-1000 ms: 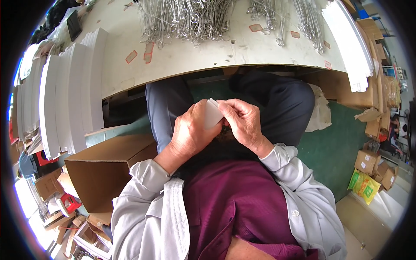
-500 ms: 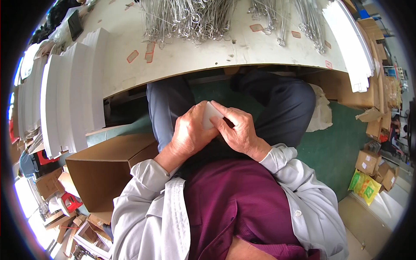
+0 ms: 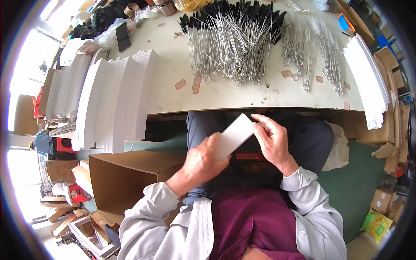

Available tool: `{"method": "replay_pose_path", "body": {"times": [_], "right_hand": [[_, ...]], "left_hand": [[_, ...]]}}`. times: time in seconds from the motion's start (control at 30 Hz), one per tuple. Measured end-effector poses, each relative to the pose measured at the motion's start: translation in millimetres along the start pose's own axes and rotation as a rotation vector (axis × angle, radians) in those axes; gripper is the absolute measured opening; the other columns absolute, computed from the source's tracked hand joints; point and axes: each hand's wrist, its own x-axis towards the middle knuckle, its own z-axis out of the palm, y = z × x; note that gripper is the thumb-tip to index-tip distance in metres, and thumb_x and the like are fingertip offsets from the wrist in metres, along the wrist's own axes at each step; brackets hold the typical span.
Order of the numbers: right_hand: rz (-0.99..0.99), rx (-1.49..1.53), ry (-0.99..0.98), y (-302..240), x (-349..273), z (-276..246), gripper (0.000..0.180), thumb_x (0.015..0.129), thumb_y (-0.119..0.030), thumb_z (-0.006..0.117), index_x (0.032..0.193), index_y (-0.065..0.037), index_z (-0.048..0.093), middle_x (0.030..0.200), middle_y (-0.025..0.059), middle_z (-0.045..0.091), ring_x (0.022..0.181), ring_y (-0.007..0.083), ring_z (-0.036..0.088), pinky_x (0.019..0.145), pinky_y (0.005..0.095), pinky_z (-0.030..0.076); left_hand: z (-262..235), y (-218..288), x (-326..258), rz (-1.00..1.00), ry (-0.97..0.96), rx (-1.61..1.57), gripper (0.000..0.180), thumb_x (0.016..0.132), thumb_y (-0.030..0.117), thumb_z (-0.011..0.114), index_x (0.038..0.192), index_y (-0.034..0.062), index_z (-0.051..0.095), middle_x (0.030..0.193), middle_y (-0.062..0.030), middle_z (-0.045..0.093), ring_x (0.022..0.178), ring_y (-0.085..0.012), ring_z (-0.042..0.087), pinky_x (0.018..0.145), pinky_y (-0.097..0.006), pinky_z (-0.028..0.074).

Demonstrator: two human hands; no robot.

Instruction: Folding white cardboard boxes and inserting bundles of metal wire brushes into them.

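Fingers of both my hands are holding one white card (image 3: 234, 135). My left hand (image 3: 201, 162) grips the low end of the card, with my thumb lying on its face. My right hand (image 3: 273, 141) pinches the high end, and my fingertips (image 3: 259, 118) touch its top corner. The card is tilted, with the high end on the right side. It sits over my lap, just below the near edge of the table (image 3: 225, 97).

On the table, past the card, lies a big heap of thin metal wires (image 3: 236, 47) with black tips and small loops. Some little pale stickers (image 3: 180, 84) lie near the table edge, close to the card. Left of the card, tall rows of white folded sheets (image 3: 112, 102) stand on the table. Another pile of white sheets (image 3: 368, 78) sits at the right end of the table. Below the table, left of my left hand, is an open brown cardboard box (image 3: 130, 173).
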Motion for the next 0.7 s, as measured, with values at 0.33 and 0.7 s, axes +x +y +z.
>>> {"method": "replay_pose_path", "body": {"times": [0.33,0.7], "right_hand": [[-0.417,-0.522,0.265,15.6,76.8,-33.4,0.012,0.092,-0.01,0.071,0.101,-0.002,0.071,0.083,0.0079,0.069,0.067,0.0238,0.065,0.063,0.0351,0.052],[-0.437,-0.585,0.307,22.8,75.0,-31.6,0.01,0.089,-0.005,0.069,0.099,-0.005,0.07,0.086,0.0085,0.069,0.074,0.0271,0.068,0.067,0.0366,0.054]], "left_hand": [[-115.4,-84.0,116.3,-0.373,0.262,0.578,0.057,0.086,0.051,0.072,0.086,-0.0057,0.068,0.088,-0.0286,0.072,0.087,-0.0442,0.072,0.079,-0.05,0.057],[-99.6,-79.2,205.8,-0.226,0.19,0.167,0.044,0.082,0.041,0.073,0.082,-0.0032,0.073,0.073,-0.0229,0.07,0.068,-0.038,0.071,0.075,-0.045,0.057]]}}
